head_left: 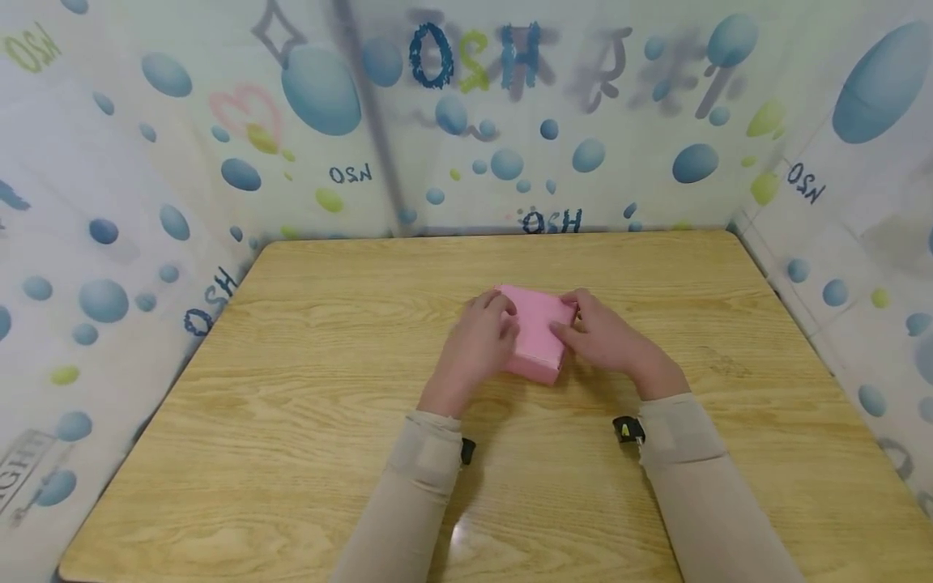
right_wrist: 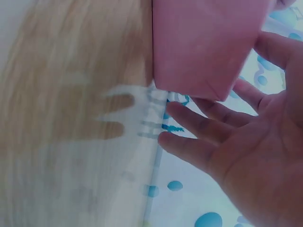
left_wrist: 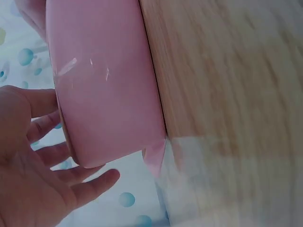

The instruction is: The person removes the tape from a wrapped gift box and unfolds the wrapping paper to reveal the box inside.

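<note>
A pink box [head_left: 538,324] lies on the wooden table in the head view, turned slightly at an angle. My left hand [head_left: 477,336] holds its left side, thumb and bent fingers at the top edge. At the far right corner, my right hand [head_left: 608,336] grips the box, thumb on top and forefinger at the edge. In the left wrist view, a small pointed pink flap [left_wrist: 154,158] sticks out low at the box's end. The lower fingers [right_wrist: 199,123] of the right hand spread clear of the box in the right wrist view. The box's inside is hidden.
The wooden table [head_left: 291,389] reaches back to a white curtain [head_left: 466,162] printed with blue and green drops. Similar curtains line both sides. A black wrist camera [head_left: 628,430] sits at the right sleeve cuff; another shows partly at the left cuff.
</note>
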The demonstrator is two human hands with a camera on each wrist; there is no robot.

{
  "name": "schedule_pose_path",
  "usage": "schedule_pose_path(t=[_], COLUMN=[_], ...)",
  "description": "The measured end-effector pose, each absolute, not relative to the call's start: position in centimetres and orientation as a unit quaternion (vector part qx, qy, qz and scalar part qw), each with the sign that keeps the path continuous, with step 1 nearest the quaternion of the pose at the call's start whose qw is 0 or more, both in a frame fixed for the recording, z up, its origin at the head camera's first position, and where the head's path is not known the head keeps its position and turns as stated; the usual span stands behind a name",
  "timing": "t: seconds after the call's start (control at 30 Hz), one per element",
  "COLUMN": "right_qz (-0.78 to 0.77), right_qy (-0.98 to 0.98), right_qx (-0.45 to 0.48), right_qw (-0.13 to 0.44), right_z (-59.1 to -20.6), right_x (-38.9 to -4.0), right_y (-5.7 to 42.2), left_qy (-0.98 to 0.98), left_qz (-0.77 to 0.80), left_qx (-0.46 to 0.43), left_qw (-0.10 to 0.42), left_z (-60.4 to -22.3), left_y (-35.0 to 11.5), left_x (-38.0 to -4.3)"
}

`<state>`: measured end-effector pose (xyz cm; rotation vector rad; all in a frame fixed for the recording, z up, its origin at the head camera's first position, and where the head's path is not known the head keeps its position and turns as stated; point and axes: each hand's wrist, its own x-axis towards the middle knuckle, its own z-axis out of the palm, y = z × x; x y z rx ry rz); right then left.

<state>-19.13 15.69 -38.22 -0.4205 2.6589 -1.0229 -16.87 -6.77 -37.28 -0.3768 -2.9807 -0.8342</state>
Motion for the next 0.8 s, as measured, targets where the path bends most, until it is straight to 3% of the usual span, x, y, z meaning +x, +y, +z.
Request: schedule_pose_path(t=[0.13, 0.4, 0.6, 0.8], right_qz=[-0.333, -0.313, -0.298, -0.319], right_qy=[0.922, 0.919, 0.921, 0.912], right_qx=[-0.147, -0.169, -0.164, -0.164], right_qw=[0.134, 0.170, 0.191, 0.200], right_z=[-37.8, -37.1, -37.1, -37.3], right_x=[-18.8, -18.0, -17.9, -18.3], right_y=[16.3, 16.6, 16.4, 16.1], left_qy=[-0.962, -0.926, -0.884, -0.896], left_qz=[-0.265, -0.378, -0.465, -0.440], left_qx=[-0.068, 0.026, 0.008, -0.037], left_qw=[0.024, -0.011, -0.044, -0.044], left_z=[-37.2, -37.7, -38.1, -38.2], left_y=[-7.2, -7.5, -7.6, -7.3], left_x=[-17.1, -17.5, -18.0, -18.3])
